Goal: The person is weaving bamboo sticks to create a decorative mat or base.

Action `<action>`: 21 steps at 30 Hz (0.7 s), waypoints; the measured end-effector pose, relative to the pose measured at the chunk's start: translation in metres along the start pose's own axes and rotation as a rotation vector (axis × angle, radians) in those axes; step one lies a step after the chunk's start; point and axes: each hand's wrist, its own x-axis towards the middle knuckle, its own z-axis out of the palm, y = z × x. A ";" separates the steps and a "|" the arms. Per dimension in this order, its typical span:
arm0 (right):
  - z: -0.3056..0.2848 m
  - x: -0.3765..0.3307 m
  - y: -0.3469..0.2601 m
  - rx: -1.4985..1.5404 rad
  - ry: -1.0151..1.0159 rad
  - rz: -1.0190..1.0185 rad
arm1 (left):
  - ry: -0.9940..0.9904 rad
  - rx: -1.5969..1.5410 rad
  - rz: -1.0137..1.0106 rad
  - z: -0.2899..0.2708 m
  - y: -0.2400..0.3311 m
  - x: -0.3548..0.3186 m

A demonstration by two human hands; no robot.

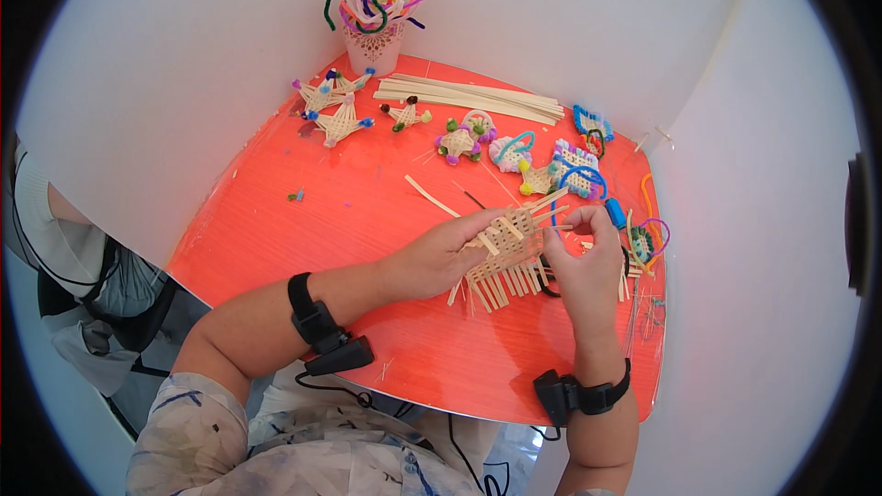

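My left hand (441, 255) grips a small woven piece of pale flat strips (510, 243) by its left side, thumb on top. Loose strip ends stick out along the lower and upper right edges of the weave. At its right side my right hand (588, 266) is closed, thumb and forefinger pinching the end of one strip. The piece is held tilted above the red table (386, 211). My right palm and the underside of the weave are hidden.
Small woven ornaments with coloured pipe-cleaner trim (459, 140) line the back, beside a bundle of pale strips (469, 98). A pink pot (374, 48) of pipe cleaners stands at the back left. White partitions (570, 18) border the table; a blue cylinder (615, 213) lies right.
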 end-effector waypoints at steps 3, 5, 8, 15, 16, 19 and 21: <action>0.000 0.001 -0.001 0.181 -0.068 0.102 | -0.014 0.000 -0.006 0.000 -0.003 0.001; 0.001 0.001 -0.005 0.214 -0.085 0.133 | -0.028 0.006 0.006 -0.001 -0.003 0.001; 0.001 -0.001 -0.010 0.152 -0.076 0.108 | -0.027 -0.018 -0.002 0.000 -0.002 -0.001; 0.007 -0.002 -0.003 -0.020 0.024 -0.059 | -0.020 -0.005 0.015 -0.001 -0.006 0.002; 0.007 -0.002 -0.004 -0.041 0.035 -0.070 | -0.020 -0.020 0.007 -0.001 -0.006 0.002; 0.008 -0.002 -0.004 -0.089 0.069 -0.142 | -0.010 -0.080 -0.015 -0.001 -0.006 0.002; 0.008 -0.002 -0.007 -0.102 0.066 -0.143 | -0.006 -0.121 -0.021 -0.001 -0.010 0.003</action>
